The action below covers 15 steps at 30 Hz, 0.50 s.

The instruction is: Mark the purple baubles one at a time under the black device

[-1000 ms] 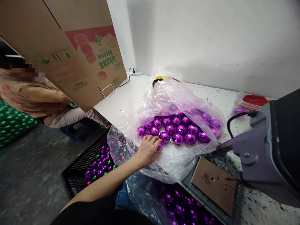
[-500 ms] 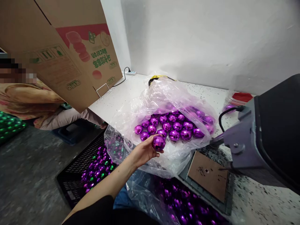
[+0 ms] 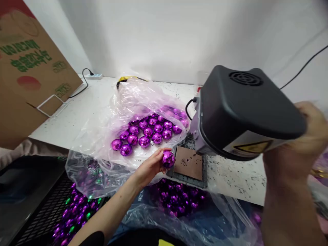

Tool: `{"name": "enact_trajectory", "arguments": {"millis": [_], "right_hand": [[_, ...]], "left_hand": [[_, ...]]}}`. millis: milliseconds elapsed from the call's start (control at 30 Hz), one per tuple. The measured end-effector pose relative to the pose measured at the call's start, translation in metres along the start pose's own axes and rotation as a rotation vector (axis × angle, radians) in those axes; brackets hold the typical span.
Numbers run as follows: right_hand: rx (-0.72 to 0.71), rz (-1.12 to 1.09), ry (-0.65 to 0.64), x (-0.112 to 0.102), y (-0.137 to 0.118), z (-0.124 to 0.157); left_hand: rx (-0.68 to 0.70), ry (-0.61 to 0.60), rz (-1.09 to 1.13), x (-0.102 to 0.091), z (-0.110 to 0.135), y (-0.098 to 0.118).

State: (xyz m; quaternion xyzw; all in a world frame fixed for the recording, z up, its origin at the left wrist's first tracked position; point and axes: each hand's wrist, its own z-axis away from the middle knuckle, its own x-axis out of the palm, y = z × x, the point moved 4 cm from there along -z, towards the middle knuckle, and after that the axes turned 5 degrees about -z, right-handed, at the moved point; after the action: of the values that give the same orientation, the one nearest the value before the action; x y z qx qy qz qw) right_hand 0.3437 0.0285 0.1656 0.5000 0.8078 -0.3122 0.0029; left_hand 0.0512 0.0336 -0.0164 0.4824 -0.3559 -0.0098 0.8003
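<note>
Between the thumb and fingers of my left hand [image 3: 151,166] is a shiny purple faceted ball [image 3: 168,160]. It is held at the left edge of a brown board [image 3: 188,164] with a small hole, on the base of a black-topped bench machine [image 3: 246,109]. My right hand [image 3: 314,131] is curled at the machine's right side, blurred, its fingers partly hidden; I cannot make out what it grips. To the left, several more purple balls [image 3: 144,141] lie in an opened clear plastic bag [image 3: 98,128] on the white table [image 3: 69,124].
Below the table edge, more purple balls [image 3: 176,200] sit in clear plastic. A black crate [image 3: 42,212] at lower left holds purple and green balls. A cardboard box [image 3: 30,85] stands at left, near a power strip [image 3: 94,76]. Dark flecks litter the table around the machine.
The view has swung to the right. My left hand has carried the purple ball away from the bag to the brown board. My right hand has come into view beside the machine.
</note>
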Motion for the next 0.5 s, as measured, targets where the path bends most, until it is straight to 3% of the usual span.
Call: {"name": "enact_trajectory", "arguments": {"millis": [167,500], "right_hand": [[0.192,-0.062,-0.053,0.003,-0.012,-0.003],[0.139,-0.136,-0.01,0.004,-0.012,-0.003]], "left_hand": [[-0.159,-0.116,0.098,0.006,-0.023,-0.016],[-0.062,0.016,0.066,0.008,-0.021,-0.012]]}}
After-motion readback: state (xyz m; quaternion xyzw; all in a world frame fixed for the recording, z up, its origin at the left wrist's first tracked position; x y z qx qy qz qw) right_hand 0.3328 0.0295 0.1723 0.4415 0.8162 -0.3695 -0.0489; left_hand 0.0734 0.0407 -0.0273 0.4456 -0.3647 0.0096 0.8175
